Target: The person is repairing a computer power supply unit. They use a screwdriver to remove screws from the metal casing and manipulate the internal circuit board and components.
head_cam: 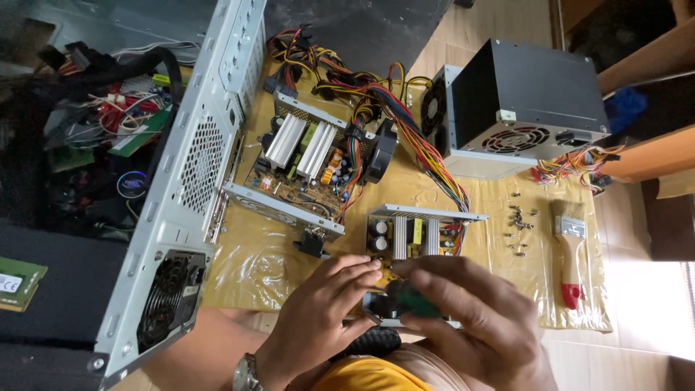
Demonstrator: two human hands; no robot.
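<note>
The right hand (463, 308) is closed around a green-handled screwdriver (413, 298), and the left hand (329, 304) pinches the near edge of the open power supply (416, 235) that lies on the yellow sheet (253, 268) in front of the person. If the tip slips it may scratch the board, and a freed screw could roll away to the loose screws (517, 221) beside the brush (570, 257)

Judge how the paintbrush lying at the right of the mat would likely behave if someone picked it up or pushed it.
The paintbrush looks light: a slim wooden handle and a small head. Its flat handle lies flush on the plastic-covered mat, so it would probably slide rather than roll. The bristles would likely bend if pressed, while the handle stays stiff. Pushed leftward, it might scatter the loose screws beside it.
</note>
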